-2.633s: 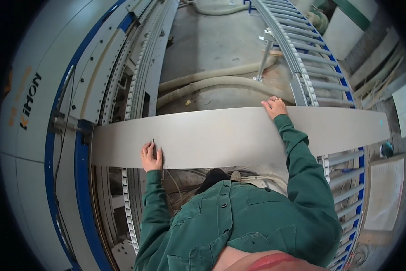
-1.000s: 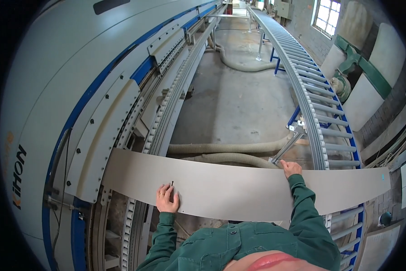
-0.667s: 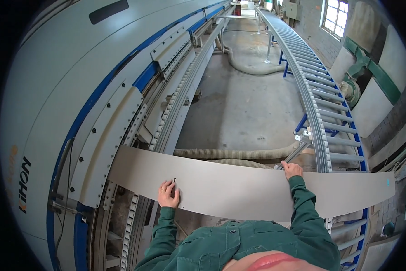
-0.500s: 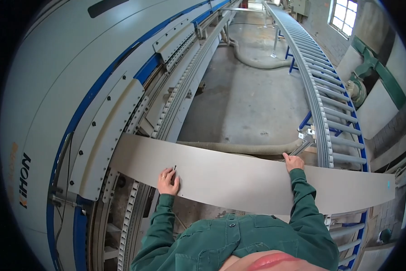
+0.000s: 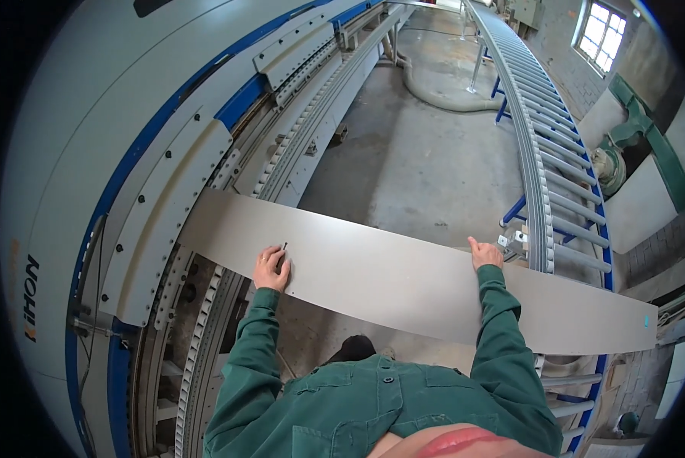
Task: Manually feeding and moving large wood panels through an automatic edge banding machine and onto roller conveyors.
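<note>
looking at a long pale panel (image 5: 388,278) rn, set crosswise in front of the body, long axis running approx from half past 9 to half past 3. got the left hand (image 5: 271,267) on top, close to the near long edge, w/ fingers loosely bent and thumb apart, right by a tiny dark spot or pin (image 5: 285,246); can't tell which, or whether pinched. got the right hand (image 5: 486,253) over at the far long edge, thumb out toward 11 o'clock, w/ the other fingers curled low; can't tell about a real grip bc of the angle. so from the left fingers, most of the panel toward 3-4 o'clock, only a short bit toward 10. from the right fingers, most of the width toward 6, w/ the longer stretch toward 9-10. nearest to the machine (image 5: 75,183) end: left hand, def. nearest to the roller conveyor (image 5: 571,172) end, w/ its small teal mark (image 5: 646,321): right hand, tho w/ more bare panel beyond. also seeing a roller rail (image 5: 300,145) at 11 and a hose (image 5: 449,103) at 1, fwiw.
</note>
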Available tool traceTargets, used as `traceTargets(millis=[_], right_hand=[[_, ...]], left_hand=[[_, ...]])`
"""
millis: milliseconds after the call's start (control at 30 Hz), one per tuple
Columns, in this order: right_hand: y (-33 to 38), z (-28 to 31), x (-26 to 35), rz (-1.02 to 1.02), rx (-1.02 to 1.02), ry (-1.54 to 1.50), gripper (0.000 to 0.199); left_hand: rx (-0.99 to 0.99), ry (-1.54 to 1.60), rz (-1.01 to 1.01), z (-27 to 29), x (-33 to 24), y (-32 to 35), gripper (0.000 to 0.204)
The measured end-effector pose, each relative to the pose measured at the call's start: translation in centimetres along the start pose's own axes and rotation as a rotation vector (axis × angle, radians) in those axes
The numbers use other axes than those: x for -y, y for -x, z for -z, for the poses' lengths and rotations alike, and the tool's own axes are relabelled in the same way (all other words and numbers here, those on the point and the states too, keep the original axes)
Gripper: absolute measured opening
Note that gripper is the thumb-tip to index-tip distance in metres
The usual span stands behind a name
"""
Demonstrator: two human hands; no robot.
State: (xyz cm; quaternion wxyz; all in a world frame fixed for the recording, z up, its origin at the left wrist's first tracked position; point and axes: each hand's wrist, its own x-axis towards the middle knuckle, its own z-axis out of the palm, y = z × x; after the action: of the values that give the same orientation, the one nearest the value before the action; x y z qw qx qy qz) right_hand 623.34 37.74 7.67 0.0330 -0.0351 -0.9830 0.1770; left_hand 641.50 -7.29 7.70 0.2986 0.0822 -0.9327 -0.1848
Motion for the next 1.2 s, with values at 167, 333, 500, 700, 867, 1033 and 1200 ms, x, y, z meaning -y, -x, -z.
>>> traceTargets(millis=[167, 333, 500, 700, 867, 1033, 1200], right_hand=[[-3.4, 0.0, 0.3, -0.008, 0.011, 0.002, 0.050], [-6.4, 0.2, 1.1, -0.034, 0.009, 0.033, 0.049], [-9.9, -0.4, 0.8, -0.027, -0.007, 0.055, 0.050], [-13.6, -1.2, 1.4, -0.056, 0.004, 0.084, 0.049], [-17.1, -2.2, 0.8, -0.075, -0.004, 0.126, 0.049], [-20.8, -2.6, 0.6, -0.043, 0.001, 0.150, 0.050], [-24.7, -3.2, 0.4, -0.004, 0.025, 0.151, 0.051]], left_hand=[[0.012, -0.010, 0.029, -2.0, -0.6, -2.8, 0.021], [0.008, -0.017, 0.037, -3.8, -0.5, -5.4, 0.021], [0.008, 0.008, 0.036, -5.8, -0.8, -8.0, 0.020], [-0.015, -0.005, 0.018, -7.7, -0.7, -11.0, 0.022], [-0.040, -0.018, 0.020, -9.6, -0.8, -13.6, 0.022], [-0.015, 0.023, 0.017, -11.5, -0.7, -16.6, 0.024], [-0.018, -0.004, 0.038, -13.5, -0.6, -19.0, 0.025]])
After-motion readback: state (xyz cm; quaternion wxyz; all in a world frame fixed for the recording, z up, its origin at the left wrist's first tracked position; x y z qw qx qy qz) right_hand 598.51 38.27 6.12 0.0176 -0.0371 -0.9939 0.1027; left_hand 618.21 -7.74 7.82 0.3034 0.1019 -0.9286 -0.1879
